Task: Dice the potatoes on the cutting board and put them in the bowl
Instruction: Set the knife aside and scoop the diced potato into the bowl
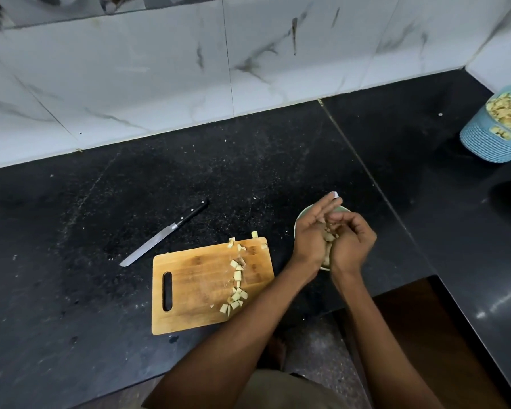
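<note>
1. Both hands were over the bowl (301, 215), at the right of the cutting board (210, 286). The left hand (311, 234) & right hand (351, 245) were cupped close together, side by side.
2. Potato cubes (328, 237) sat between the 2 palms. The left hand's fingers were mostly straight, pointing away; the right hand's fingers were curled in round the cubes.
3. The hands hid most of the bowl. Only a bit of its pale green rim showed at the far & left side.
4. More potato pieces (236, 286) lay on the board in a bent line near its right side. A few sat at the far edge, & 1 piece (254, 234) lay just off the board on the counter (71, 290).
5. A knife (164, 232) lay flat on the counter, left of the hands & past the board, apart from both. Black handle, long silver blade.
6. A blue basket (484, 140) w/ cut yellow bits stood far right by the wall (160, 69).
7. The board was wood, w/ round corners & a slot hole. The counter was dark speckled stone. The wall had white tiles w/ gray streaks.
</note>
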